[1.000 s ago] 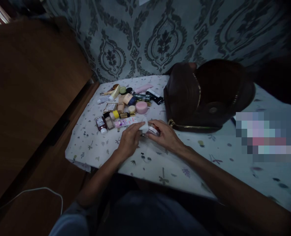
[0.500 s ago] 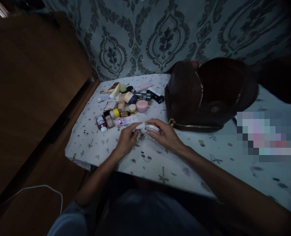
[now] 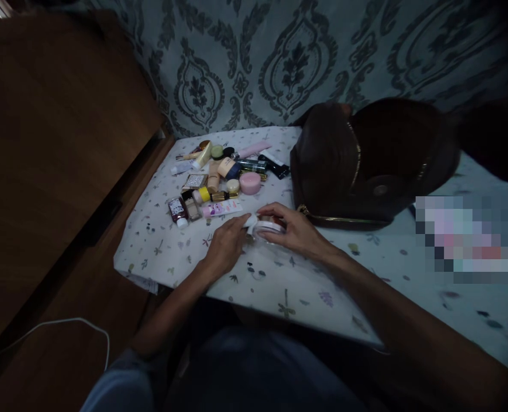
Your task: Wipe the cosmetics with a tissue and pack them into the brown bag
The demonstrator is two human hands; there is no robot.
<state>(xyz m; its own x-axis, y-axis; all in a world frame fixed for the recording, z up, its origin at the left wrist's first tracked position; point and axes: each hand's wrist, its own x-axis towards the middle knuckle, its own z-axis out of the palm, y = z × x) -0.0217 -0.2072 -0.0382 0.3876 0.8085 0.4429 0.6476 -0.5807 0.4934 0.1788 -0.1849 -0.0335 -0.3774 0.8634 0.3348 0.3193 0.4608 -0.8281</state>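
Observation:
My right hand (image 3: 300,233) is wrapped around a small round container with a pale rim (image 3: 270,226), perhaps a compact or jar, above the near part of the table. Against its left side, my left hand (image 3: 226,247) pinches a white, crumpled piece that looks like tissue (image 3: 251,220). Just beyond my hands lies a white and pink tube (image 3: 221,208). Several cosmetics are grouped behind it, among them a pink round jar (image 3: 250,183), a glittery square case (image 3: 196,181) and a dark red bottle with a white cap (image 3: 177,213).
A dark brown bag (image 3: 339,166) with its zip open stands to the right of the cosmetics. The table (image 3: 172,257) has a white patterned cloth. Wooden furniture (image 3: 65,143) borders it on the left, with a white cable (image 3: 65,320) below. Something pixelated lies at the right.
My left hand has rolled over the tissue-like piece, with more of its back showing. The round container has tilted slightly in my right hand, and the view has shifted a little.

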